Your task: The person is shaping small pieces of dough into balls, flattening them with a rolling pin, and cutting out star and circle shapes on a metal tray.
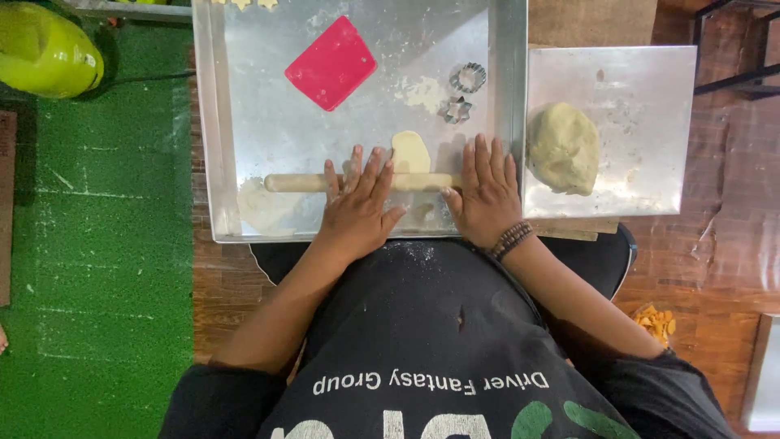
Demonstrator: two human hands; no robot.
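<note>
A: What are the hands on?

B: Both lie flat on a wooden rolling pin point(361, 182), a slim pale dowel lying crosswise in the big metal tray point(244, 122). The left hand point(357, 207) presses near its middle, fingers spread and straight, palm down. The right hand point(486, 191) covers its right end the same way, with a beaded bracelet point(512, 239) at the wrist. Neither hand curls around the pin; both are open, resting on top.

A: And the dough?

B: A small flattened piece of dough point(411, 152), pale yellow and smooth, pokes out from under the pin between the two hands, rounded at its far end. A thin floury smear lies at the pin's left end.

A: Anything else nearby?

B: Beyond it in the tray sit a red scraper point(331, 63), a round fluted cutter point(469, 77) and a star cutter point(457, 110). On a smaller metal sheet point(650, 81) to the right rests a big lump of dough point(563, 148), dull greenish-beige and uneven
</note>
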